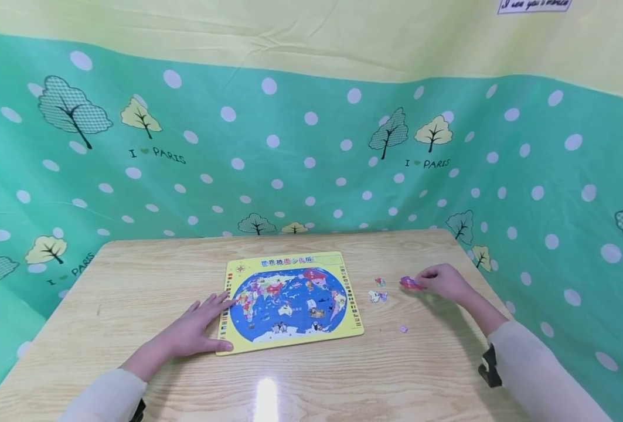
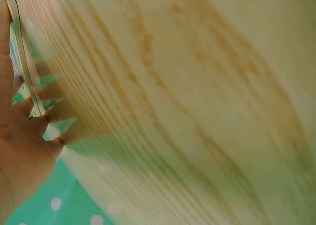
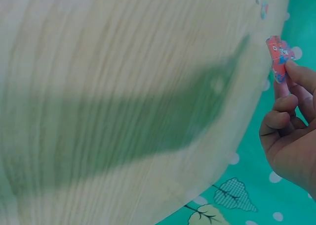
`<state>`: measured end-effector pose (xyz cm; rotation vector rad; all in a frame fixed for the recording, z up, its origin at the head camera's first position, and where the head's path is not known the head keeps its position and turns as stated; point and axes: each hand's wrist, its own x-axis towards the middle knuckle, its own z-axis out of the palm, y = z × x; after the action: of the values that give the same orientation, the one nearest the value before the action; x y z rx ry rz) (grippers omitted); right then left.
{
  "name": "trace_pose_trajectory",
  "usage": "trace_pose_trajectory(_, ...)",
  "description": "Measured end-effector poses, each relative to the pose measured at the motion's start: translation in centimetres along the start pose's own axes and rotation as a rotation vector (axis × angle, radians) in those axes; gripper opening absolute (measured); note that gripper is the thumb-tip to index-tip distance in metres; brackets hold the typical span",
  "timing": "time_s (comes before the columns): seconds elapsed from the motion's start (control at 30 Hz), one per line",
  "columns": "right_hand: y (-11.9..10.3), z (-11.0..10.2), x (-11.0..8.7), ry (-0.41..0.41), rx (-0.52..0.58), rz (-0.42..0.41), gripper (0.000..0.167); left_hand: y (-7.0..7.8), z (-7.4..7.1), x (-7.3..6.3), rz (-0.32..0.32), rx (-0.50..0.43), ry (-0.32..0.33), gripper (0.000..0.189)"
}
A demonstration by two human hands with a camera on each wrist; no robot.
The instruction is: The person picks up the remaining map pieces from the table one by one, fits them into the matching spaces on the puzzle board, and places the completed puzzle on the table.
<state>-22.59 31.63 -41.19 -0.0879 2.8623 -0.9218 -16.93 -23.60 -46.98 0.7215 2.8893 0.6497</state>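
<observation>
A yellow-bordered world map puzzle board (image 1: 296, 319) with a blue oval map lies on the table in the head view. My left hand (image 1: 197, 327) rests along its left edge, fingers spread and nearly straight, thumb at the near left corner. To the right of the board, my right hand (image 1: 445, 283) pinches a red puzzle piece (image 3: 277, 57) between thumb and fingers. In the right wrist view the piece is held up, with blue and white marks on it. The left wrist view shows the left fingers (image 2: 37, 121) against the board's side.
Between the board and my right hand lie a white-and-purple puzzle piece (image 1: 378, 296) and a small red-and-teal one (image 1: 380, 282). A small pink piece (image 1: 403, 329) lies nearer me. Polka-dot cloth (image 1: 311, 176) hangs behind and beside the wooden table (image 1: 184, 264).
</observation>
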Motion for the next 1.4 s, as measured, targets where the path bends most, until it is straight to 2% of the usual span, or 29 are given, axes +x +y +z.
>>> trace_pose_trajectory(0.3,-1.0,0.6,1.1,-0.015,0.001,0.008,0.029,0.0,0.0,0.2,0.005,-0.008,-0.003,0.098)
trace_pose_trajectory(0.87,-3.3,0.9,2.8,-0.048,0.055,-0.028,0.030,-0.1,0.0,0.1,-0.007,0.000,-0.018,0.099)
trace_pose_trajectory(1.4,-4.6,2.0,3.5,-0.059,0.096,-0.061,0.025,0.1,-0.1,0.0,-0.009,-0.004,-0.017,0.098)
